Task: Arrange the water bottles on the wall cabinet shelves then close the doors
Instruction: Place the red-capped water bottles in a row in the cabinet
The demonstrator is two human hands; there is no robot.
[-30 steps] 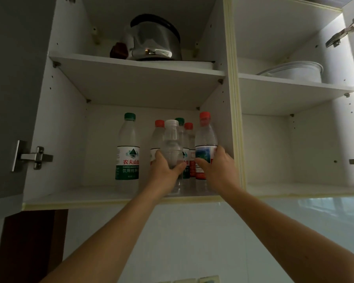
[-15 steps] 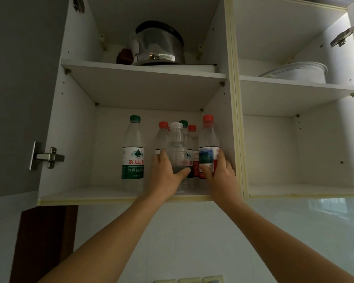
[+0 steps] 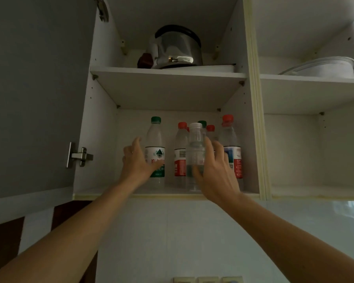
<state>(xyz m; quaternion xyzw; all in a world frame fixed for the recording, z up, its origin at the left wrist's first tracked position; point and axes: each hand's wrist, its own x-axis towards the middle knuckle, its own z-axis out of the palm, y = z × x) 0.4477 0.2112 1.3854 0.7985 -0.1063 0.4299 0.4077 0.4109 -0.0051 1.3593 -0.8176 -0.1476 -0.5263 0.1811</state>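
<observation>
The left hand [image 3: 136, 160] reaches into the lower left compartment with fingers spread and straight, its thumb against the label of the green-capped bottle [image 3: 155, 152] just to its right — no grip on it. Between the two hands stands a red-capped bottle [image 3: 180, 154]. The right hand [image 3: 215, 172], fingers loosely extended, lies against the white-capped clear bottle [image 3: 195, 152] at the shelf's front edge — not closed round it. Beyond its fingers, another red-capped bottle with a blue label [image 3: 231, 146] stands upright.
</observation>
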